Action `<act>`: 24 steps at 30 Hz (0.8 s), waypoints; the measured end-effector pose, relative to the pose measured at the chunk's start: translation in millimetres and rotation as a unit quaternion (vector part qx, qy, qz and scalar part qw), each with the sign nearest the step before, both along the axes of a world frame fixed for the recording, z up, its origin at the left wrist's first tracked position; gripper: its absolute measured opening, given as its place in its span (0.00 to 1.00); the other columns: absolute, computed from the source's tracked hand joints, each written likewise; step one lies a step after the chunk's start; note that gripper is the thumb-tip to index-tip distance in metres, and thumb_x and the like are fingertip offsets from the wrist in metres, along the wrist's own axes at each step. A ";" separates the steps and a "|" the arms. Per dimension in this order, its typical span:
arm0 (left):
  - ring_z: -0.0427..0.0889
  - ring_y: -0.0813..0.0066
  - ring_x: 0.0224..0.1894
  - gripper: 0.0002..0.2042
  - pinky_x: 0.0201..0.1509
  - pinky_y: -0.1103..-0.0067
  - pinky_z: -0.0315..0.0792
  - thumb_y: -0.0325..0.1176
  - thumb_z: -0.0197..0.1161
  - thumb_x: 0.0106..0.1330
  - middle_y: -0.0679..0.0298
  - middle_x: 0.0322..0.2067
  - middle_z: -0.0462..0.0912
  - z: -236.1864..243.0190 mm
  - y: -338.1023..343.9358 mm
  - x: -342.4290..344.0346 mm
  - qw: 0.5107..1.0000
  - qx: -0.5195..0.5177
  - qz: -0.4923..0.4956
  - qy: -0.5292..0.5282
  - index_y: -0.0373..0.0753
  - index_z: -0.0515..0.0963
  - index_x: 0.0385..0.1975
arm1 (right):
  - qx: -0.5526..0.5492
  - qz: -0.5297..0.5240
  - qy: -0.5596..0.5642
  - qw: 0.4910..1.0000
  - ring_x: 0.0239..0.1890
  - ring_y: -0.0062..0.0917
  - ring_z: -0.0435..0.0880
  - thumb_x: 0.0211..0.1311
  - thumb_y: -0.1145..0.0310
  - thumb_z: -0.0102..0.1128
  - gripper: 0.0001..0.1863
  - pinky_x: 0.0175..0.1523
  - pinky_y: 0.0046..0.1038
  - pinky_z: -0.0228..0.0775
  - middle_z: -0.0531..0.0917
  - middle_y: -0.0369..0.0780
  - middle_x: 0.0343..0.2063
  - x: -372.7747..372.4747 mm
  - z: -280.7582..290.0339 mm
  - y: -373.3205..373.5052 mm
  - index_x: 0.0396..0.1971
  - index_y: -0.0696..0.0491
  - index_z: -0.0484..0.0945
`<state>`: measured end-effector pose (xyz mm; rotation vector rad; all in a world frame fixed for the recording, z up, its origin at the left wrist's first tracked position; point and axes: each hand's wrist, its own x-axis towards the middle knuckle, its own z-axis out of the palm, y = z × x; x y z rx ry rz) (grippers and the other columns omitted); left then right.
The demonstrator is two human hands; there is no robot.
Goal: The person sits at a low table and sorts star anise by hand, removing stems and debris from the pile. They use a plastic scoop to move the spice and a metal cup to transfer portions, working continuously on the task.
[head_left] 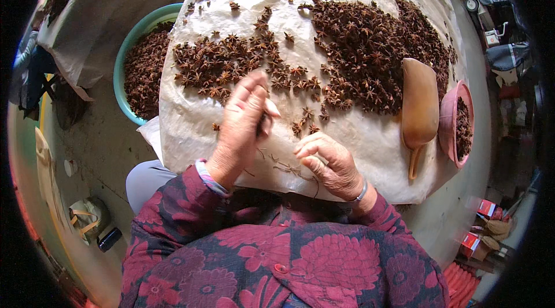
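Observation:
A pile of brown star anise (364, 48) covers the right part of a pale sheet (277, 178), with a looser spread of star anise (214, 62) to the left. My left hand (240, 120) is raised at the near edge of that spread, fingers loosely stretched upward and slightly blurred. A dark patch shows by its palm; I cannot tell whether it is shadow or a pod. Closer to me, my right hand (330, 164) is closed with bent fingers low over the sheet; what it pinches is hidden. Thin stems (286, 166) lie between my hands.
At the left stands a teal tub (120, 71) filled with brown pieces. A tan scoop (420, 100) rests by the pile's right side, touching or close to a pink basin (446, 128) holding dark pieces. A bag (89, 218) is on the floor at left.

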<state>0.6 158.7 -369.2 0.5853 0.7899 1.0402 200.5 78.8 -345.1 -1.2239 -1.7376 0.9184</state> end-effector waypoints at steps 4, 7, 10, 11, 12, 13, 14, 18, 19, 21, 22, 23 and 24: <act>0.69 0.90 0.16 0.18 0.15 0.90 0.58 0.44 0.59 0.76 0.70 0.24 0.81 7.4 11.8 -10.2 0.996 0.008 0.065 0.056 0.42 0.73 0.59 | 0.020 -0.102 -0.110 0.989 0.37 0.38 0.81 0.64 0.77 0.62 0.08 0.44 0.35 0.75 0.82 0.43 0.34 19.0 3.7 24.2 0.42 0.55 0.80; 0.68 0.89 0.15 0.12 0.15 0.89 0.58 0.42 0.57 0.77 0.70 0.23 0.81 6.5 3.5 -9.1 0.996 -0.035 -0.038 0.076 0.42 0.80 0.49 | 0.115 -0.125 -0.247 0.954 0.39 0.39 0.80 0.63 0.78 0.58 0.12 0.46 0.37 0.74 0.81 0.45 0.37 30.4 -0.4 53.0 0.46 0.56 0.79; 0.70 0.88 0.15 0.10 0.15 0.87 0.59 0.40 0.58 0.76 0.69 0.24 0.82 -0.5 -4.3 -3.3 0.973 -0.103 -0.197 0.063 0.42 0.81 0.45 | 0.054 -0.124 -0.342 0.930 0.44 0.42 0.81 0.63 0.78 0.55 0.15 0.50 0.40 0.74 0.81 0.48 0.43 20.8 -15.2 82.8 0.50 0.56 0.78; 0.72 0.87 0.16 0.12 0.15 0.87 0.60 0.38 0.57 0.77 0.67 0.26 0.83 -3.5 -3.8 -1.8 0.960 -0.128 -0.233 0.091 0.42 0.79 0.52 | 0.080 -0.068 -0.302 0.947 0.45 0.43 0.81 0.63 0.79 0.54 0.16 0.51 0.39 0.75 0.81 0.48 0.44 15.9 -18.9 90.3 0.50 0.56 0.78; 0.72 0.87 0.16 0.13 0.15 0.87 0.61 0.38 0.57 0.77 0.67 0.26 0.84 -5.9 -3.5 -0.9 0.965 -0.125 -0.214 0.091 0.42 0.78 0.55 | 0.034 -0.033 -0.285 0.957 0.46 0.44 0.81 0.64 0.79 0.54 0.16 0.53 0.38 0.75 0.81 0.49 0.45 11.6 -20.9 95.0 0.51 0.56 0.78; 0.72 0.86 0.16 0.14 0.15 0.87 0.61 0.38 0.56 0.77 0.66 0.27 0.84 -8.0 -2.1 -0.7 0.969 -0.125 -0.195 0.085 0.42 0.76 0.57 | 0.011 -0.006 -0.182 0.983 0.49 0.44 0.82 0.64 0.81 0.52 0.17 0.55 0.36 0.75 0.81 0.50 0.46 9.0 -20.8 96.1 0.52 0.56 0.78; 0.73 0.86 0.16 0.16 0.15 0.87 0.62 0.37 0.56 0.77 0.66 0.27 0.84 -9.8 -0.3 -0.5 0.973 -0.126 -0.178 0.081 0.42 0.74 0.60 | 0.015 -0.011 -0.119 0.993 0.50 0.42 0.82 0.63 0.82 0.51 0.18 0.56 0.34 0.75 0.81 0.50 0.46 8.7 -19.6 95.8 0.52 0.56 0.79; 0.73 0.85 0.17 0.19 0.15 0.87 0.62 0.37 0.56 0.76 0.67 0.28 0.84 -12.9 13.2 -8.1 0.980 -0.120 -0.149 0.054 0.42 0.71 0.64 | 0.102 -0.123 -0.204 0.966 0.49 0.40 0.83 0.62 0.82 0.52 0.17 0.55 0.34 0.76 0.80 0.48 0.47 43.7 1.1 77.1 0.50 0.57 0.79; 0.73 0.85 0.17 0.20 0.15 0.86 0.62 0.37 0.56 0.76 0.66 0.28 0.84 -13.0 15.0 -8.7 0.980 -0.111 -0.159 0.051 0.42 0.69 0.66 | 0.081 -0.142 -0.221 0.961 0.49 0.41 0.82 0.62 0.82 0.53 0.16 0.55 0.34 0.76 0.80 0.48 0.46 53.3 3.5 69.2 0.50 0.57 0.79; 0.72 0.85 0.17 0.23 0.15 0.86 0.62 0.37 0.56 0.76 0.66 0.28 0.84 -12.9 17.3 -8.6 0.978 -0.098 -0.177 0.050 0.42 0.66 0.69 | 0.059 -0.168 -0.263 0.948 0.49 0.42 0.81 0.63 0.80 0.55 0.15 0.56 0.36 0.75 0.80 0.48 0.46 69.0 1.8 52.9 0.49 0.56 0.79; 0.72 0.85 0.17 0.25 0.16 0.86 0.62 0.37 0.56 0.75 0.65 0.28 0.84 -12.7 17.9 -7.6 0.983 -0.080 -0.149 0.065 0.42 0.63 0.71 | 0.039 -0.184 -0.293 0.938 0.50 0.43 0.81 0.62 0.79 0.56 0.15 0.57 0.37 0.74 0.80 0.48 0.45 74.1 -1.5 45.8 0.49 0.56 0.79; 0.72 0.85 0.17 0.27 0.16 0.86 0.62 0.37 0.56 0.75 0.65 0.29 0.85 -12.5 18.5 -5.8 0.987 -0.064 -0.119 0.085 0.43 0.60 0.73 | 0.024 -0.198 -0.312 0.929 0.51 0.43 0.80 0.62 0.79 0.58 0.15 0.58 0.38 0.73 0.79 0.48 0.46 76.6 -5.8 38.7 0.49 0.55 0.79; 0.72 0.85 0.17 0.30 0.16 0.86 0.62 0.37 0.56 0.75 0.65 0.29 0.85 -12.0 19.2 -3.9 0.990 -0.046 -0.091 0.100 0.43 0.57 0.74 | -0.010 -0.204 -0.333 0.921 0.51 0.43 0.79 0.61 0.78 0.59 0.16 0.58 0.38 0.73 0.78 0.48 0.48 77.2 -10.2 33.3 0.50 0.55 0.79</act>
